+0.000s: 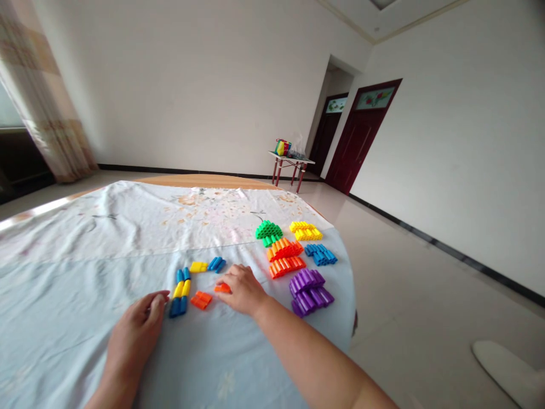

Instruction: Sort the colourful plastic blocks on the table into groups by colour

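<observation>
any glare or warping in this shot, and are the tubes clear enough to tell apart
Head view: bright glare along the table's left edge; head view: the dark red door leans strongly, the frame looking tilted or stretched; head view: colours separate the purple tubes from the green tubes, though fine edges look soft.

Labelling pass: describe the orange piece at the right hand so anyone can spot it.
On the pale blue cloth, find the right hand. The orange piece is the one at its fingers. Unlike the orange cluster to its left, it is partly hidden by the hand.
</observation>
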`<state>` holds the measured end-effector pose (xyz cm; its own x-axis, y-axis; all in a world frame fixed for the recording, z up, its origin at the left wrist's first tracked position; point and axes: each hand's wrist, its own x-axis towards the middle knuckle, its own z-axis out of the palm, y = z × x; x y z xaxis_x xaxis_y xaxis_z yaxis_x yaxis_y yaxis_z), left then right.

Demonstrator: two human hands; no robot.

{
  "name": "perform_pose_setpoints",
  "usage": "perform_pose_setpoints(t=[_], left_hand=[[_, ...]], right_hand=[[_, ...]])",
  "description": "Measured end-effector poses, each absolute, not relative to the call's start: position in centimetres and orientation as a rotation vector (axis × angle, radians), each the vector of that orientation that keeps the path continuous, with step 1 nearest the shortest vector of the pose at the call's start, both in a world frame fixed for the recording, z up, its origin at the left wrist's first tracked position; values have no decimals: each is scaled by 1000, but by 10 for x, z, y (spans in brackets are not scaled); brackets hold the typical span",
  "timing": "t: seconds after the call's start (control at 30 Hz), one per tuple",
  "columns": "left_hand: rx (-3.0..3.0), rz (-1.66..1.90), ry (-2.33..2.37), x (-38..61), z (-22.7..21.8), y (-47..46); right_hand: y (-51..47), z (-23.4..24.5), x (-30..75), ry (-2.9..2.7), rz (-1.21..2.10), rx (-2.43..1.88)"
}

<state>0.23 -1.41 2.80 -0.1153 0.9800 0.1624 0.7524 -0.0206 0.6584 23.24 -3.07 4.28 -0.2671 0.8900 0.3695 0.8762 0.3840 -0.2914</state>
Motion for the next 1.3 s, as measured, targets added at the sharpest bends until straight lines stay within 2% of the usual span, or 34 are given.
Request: perform_pose_setpoints(t=[0.37, 0.53, 0.73, 0.87, 1.1, 1.3], left_hand=[[1714, 820, 1877, 3, 34, -16], [1707, 799, 1880, 0, 31, -13], [1691, 746, 1887, 3, 34, -14], [1671, 726, 1882, 2, 35, -15], [1650, 692, 1889, 2, 37, -13], [1641, 677, 1906, 4, 37, -12]], right_hand=[[-22, 41, 244, -2379, 218, -1364], [-26, 53, 245, -2335, 190, -1527], [-25, 59, 244, -2488, 260, -1365], [-24, 82, 267, -2324, 298, -1353], [-16, 136, 375, -1960, 115, -1611], [-4, 121, 434, -1917, 118, -1941]])
